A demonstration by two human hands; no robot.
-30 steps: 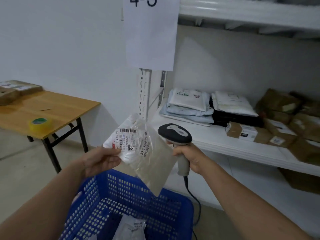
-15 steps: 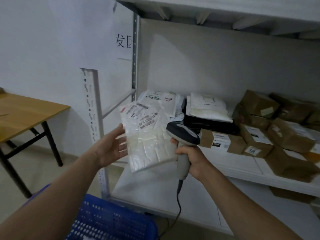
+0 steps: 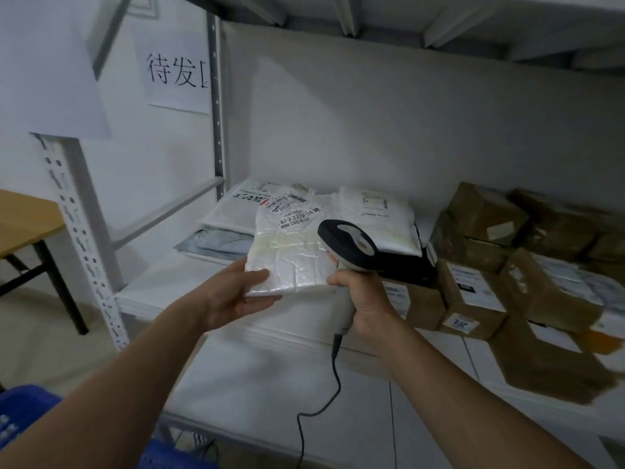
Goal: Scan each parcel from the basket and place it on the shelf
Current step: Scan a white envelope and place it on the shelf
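Parcel (image 3: 291,252), white poly, gripped at its near-left corner by left hand (image 3: 236,296), long axis toward shelf (image 3: 176,282) stack just beyond; right hand (image 3: 363,299) grips scanner (image 3: 348,245) alongside.

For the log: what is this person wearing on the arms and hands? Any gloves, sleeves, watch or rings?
Nothing shows. The left hand and right hand wear no gloves, and no ring, watch or wristband is visible on either. The left forearm and right forearm are uncovered down to the frame's bottom edge, so no sleeve is in view.
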